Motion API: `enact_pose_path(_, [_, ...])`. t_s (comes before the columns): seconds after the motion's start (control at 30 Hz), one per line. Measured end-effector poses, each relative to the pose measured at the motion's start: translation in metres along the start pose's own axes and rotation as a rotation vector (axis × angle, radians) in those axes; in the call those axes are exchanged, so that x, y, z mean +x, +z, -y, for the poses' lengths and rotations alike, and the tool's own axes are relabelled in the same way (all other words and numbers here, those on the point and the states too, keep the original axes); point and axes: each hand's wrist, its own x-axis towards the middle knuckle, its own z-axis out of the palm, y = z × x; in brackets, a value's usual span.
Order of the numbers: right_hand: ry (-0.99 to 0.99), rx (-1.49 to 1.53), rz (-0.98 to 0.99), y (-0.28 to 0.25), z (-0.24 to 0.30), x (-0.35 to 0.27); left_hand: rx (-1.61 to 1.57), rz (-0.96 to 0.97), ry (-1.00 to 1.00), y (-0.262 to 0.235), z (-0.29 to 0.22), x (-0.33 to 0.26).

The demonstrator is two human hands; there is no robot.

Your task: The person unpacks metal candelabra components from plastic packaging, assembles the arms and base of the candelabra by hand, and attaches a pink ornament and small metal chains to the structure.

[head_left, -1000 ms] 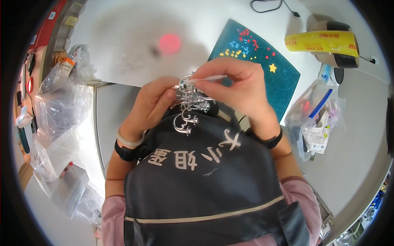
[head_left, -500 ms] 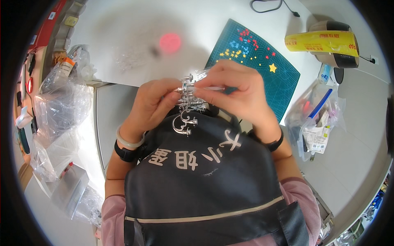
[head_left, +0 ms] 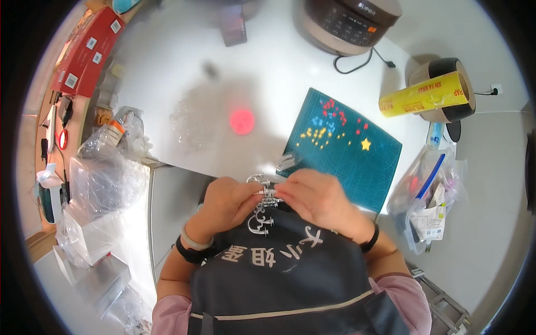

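In front of my black apron (head_left: pixel 279 279) I hold up a shiny silver candelabra (head_left: pixel 260 222), a small one with curled arms and little cups. The fingers of my left hand (head_left: pixel 229 201) are closed on its left side, near the top. From the other side my right hand (head_left: pixel 318 195) pinches a small pale piece against its stem. My fingertips mostly cover that piece. Just beyond my right hand is a shiny silver or clear part (head_left: pixel 286 162), by the corner of the green cutting mat (head_left: pixel 357 170). How it joins the candelabra, if at all, I cannot tell.
Red, blue and yellow bits and a larger yellow star (head_left: pixel 365 144) lie on the mat. A pink disc (head_left: pixel 242 121) is on the white table (head_left: pixel 184 72). Farther back stand a cooker (head_left: pixel 352 25) and a yellow wrap roll (head_left: pixel 424 94). Plastic bags (head_left: pixel 103 178) crowd the left.
My view has tilted up, so the cooker and a dark phone-like thing now show. My right fingers have closed in against the candelabra; the pale stick they held is now mostly hidden.
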Motion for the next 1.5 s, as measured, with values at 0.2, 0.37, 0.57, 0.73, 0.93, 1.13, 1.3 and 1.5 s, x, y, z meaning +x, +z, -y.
enact_pose_path(0.2, [-0.031,-0.026,0.014,0.001,0.003,-0.006,-0.055,-0.033,0.068,0.0,-0.005,0.002])
enact_pose_path(0.37, [-0.048,-0.023,-0.014,0.004,0.001,-0.004,-0.067,-0.032,0.075,-0.001,-0.004,0.006])
enact_pose_path(0.57, [-0.058,-0.015,0.003,0.004,0.002,-0.003,-0.074,-0.025,0.07,0.0,-0.004,0.006])
enact_pose_path(0.73, [-0.059,0.006,-0.006,0.006,0.002,-0.003,-0.081,-0.03,0.069,0.002,-0.005,0.005])
enact_pose_path(0.93, [0.067,0.088,0.027,0.006,0.003,-0.001,-0.101,-0.033,0.024,0.004,0.0,0.002])
enact_pose_path(1.13, [0.129,0.0,0.06,-0.005,0.009,0.001,-0.085,-0.043,-0.022,0.004,-0.001,0.001])
enact_pose_path(1.3, [0.037,-0.009,0.007,0.001,-0.001,-0.002,-0.088,0.001,-0.04,0.004,0.001,-0.001])
enact_pose_path(1.5, [0.003,0.017,0.003,0.005,-0.002,-0.003,-0.092,-0.042,-0.013,0.007,0.003,0.0])
